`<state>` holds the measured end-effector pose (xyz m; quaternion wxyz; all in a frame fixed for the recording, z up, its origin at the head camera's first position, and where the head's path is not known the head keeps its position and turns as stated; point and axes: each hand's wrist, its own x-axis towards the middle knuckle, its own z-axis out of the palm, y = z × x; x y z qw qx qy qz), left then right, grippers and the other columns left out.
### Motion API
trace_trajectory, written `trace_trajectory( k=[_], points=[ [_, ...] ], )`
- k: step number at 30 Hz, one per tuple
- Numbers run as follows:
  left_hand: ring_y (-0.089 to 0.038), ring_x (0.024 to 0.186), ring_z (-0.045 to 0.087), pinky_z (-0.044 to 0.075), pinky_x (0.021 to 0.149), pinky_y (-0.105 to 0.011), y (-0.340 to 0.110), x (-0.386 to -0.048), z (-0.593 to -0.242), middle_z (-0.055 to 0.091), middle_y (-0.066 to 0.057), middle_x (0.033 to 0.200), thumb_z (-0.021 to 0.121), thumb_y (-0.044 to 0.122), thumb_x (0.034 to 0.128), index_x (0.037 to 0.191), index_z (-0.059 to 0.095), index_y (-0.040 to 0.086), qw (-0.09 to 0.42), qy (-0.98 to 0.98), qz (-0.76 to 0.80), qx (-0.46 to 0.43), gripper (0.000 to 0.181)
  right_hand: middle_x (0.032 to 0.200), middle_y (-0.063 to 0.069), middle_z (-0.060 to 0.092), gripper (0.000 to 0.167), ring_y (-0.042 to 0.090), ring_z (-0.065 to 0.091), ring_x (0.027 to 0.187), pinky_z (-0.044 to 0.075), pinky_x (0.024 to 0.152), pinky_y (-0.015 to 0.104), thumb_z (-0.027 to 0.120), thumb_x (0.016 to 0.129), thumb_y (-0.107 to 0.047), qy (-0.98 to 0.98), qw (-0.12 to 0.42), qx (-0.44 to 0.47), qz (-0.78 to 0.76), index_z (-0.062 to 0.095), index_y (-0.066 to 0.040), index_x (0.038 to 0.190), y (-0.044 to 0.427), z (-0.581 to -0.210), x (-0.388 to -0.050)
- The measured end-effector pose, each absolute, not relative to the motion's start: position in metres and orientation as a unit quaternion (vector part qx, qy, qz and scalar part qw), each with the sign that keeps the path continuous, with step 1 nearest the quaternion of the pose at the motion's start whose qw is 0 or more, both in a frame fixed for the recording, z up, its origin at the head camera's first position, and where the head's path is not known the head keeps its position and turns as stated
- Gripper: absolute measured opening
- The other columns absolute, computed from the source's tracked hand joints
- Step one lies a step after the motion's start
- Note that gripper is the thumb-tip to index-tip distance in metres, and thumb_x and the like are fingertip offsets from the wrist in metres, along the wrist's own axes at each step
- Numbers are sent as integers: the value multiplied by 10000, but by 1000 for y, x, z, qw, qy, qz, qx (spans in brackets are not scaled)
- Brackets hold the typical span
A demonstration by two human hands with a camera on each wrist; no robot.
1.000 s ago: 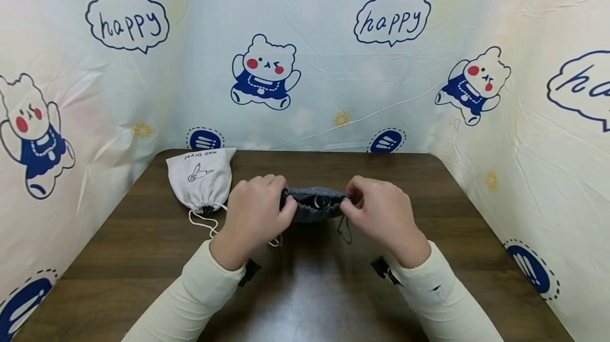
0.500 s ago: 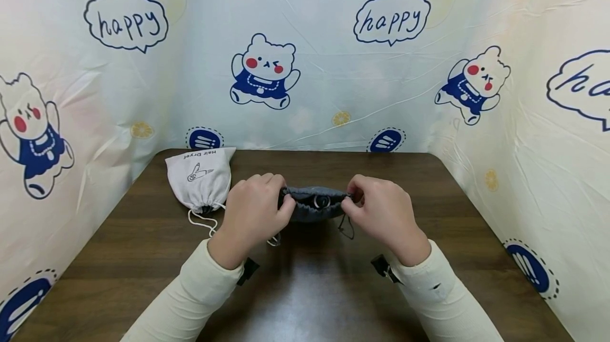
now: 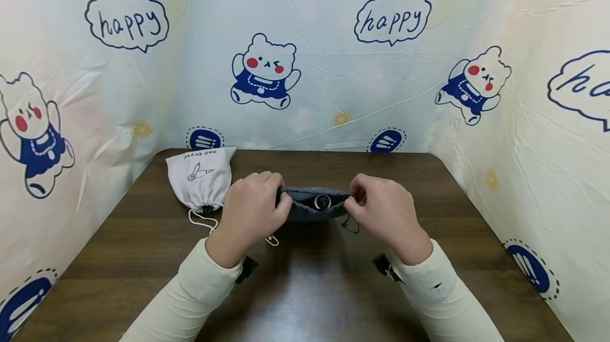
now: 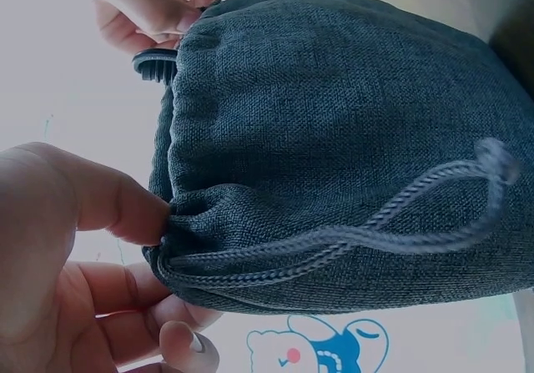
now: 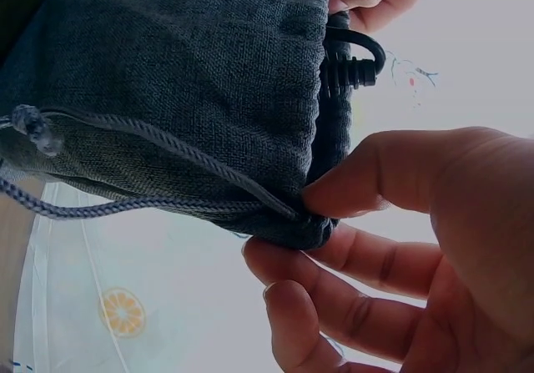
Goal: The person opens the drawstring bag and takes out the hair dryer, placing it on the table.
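Observation:
A blue-grey fabric drawstring bag (image 3: 310, 215) is stretched between both hands over the middle of the table, its mouth parted. My left hand (image 3: 252, 207) pinches one end of the gathered rim between thumb and fingers; in the left wrist view a knotted drawcord (image 4: 359, 233) trails from that corner. The opposite corner is pinched by my right hand (image 3: 386, 212), where another cord loop (image 5: 167, 139) hangs along the bag. Out of the mouth pokes a black cable loop with a ribbed sleeve (image 5: 355, 73). What else lies inside is hidden.
A white drawstring pouch (image 3: 200, 180) printed "Hair Dryer" lies at the table's back left, its white cords reaching toward my left wrist. Printed curtains (image 3: 324, 66) enclose the brown wooden table (image 3: 310, 289) at the back and sides.
Both hands have drawn slightly apart, and the bag's mouth has widened a little. The white pouch has stayed where it was.

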<state>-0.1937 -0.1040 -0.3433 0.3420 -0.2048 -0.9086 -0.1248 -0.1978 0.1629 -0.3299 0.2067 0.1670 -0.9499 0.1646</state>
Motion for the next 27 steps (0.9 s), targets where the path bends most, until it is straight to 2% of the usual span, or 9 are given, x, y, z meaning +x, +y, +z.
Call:
trace_trajectory(
  k=[11, 18, 27],
  points=[
    [-191, 592, 552, 432, 476, -341, -105, -194, -342, 636, 8, 723, 618, 193, 869, 818, 706, 127, 331, -914, -129, -199, 122, 681, -114, 625, 47, 110, 519, 591, 394, 487, 304, 717, 869, -268, -953, 199, 161, 166, 690, -238, 845, 164, -328, -198],
    [-191, 524, 502, 388, 448, -329, -106, -192, -342, 625, 15, 737, 606, 175, 862, 825, 692, 129, 327, -915, -135, -194, 105, 686, -114, 627, 38, 109, 525, 596, 406, 489, 305, 713, 869, -259, -953, 186, 159, 178, 689, -239, 846, 163, -328, -198],
    [-166, 550, 502, 414, 473, -325, -106, -192, -341, 617, 15, 742, 601, 161, 870, 830, 681, 130, 313, -918, -141, -199, 94, 681, -117, 623, 44, 111, 526, 597, 402, 492, 304, 720, 864, -255, -955, 187, 153, 172, 685, -245, 840, 164, -328, -198]
  ],
)
